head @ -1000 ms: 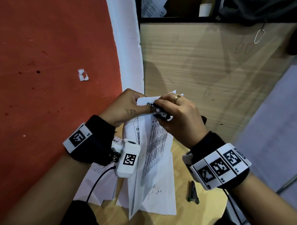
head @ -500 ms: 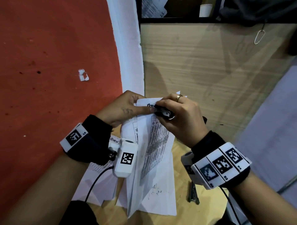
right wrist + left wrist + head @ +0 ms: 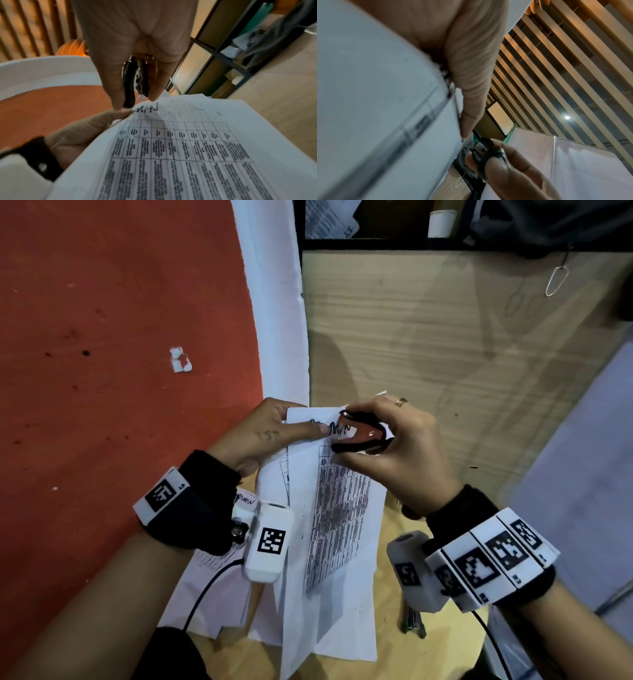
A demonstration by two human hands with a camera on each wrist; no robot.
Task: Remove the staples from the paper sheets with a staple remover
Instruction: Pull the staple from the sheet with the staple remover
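Starting with the head view, the sheets [image 3: 337, 508] are held up off the table [image 3: 387, 642], their long axis running from the top edge near the hands down toward the person. The left hand [image 3: 260, 436] pinches the top-left corner, thumb laid flat on the front and pointing right, the other fingers hidden behind the paper. The remover [image 3: 359, 433] is pinched between thumb and fingers of the right hand [image 3: 394, 453], its claws partly parted and aimed left, at the handwriting just beside the left thumb tip. No staple can be made out there; it is judged to lie between thumb tip and claws, so the right hand is the nearer one and the approach is leftward along the top edge. More papers [image 3: 212, 594] lie on the table below. In the left wrist view, the left hand's thumb [image 3: 471, 81] is pressed along the sheets' [image 3: 376, 108] edge, with the remover [image 3: 488, 152] just past its tip. In the right wrist view, the remover [image 3: 135, 81] is squeezed between right thumb and finger, claws touching the sheets' [image 3: 171, 148] top edge by the writing, the left hand [image 3: 82, 134] meeting it there.
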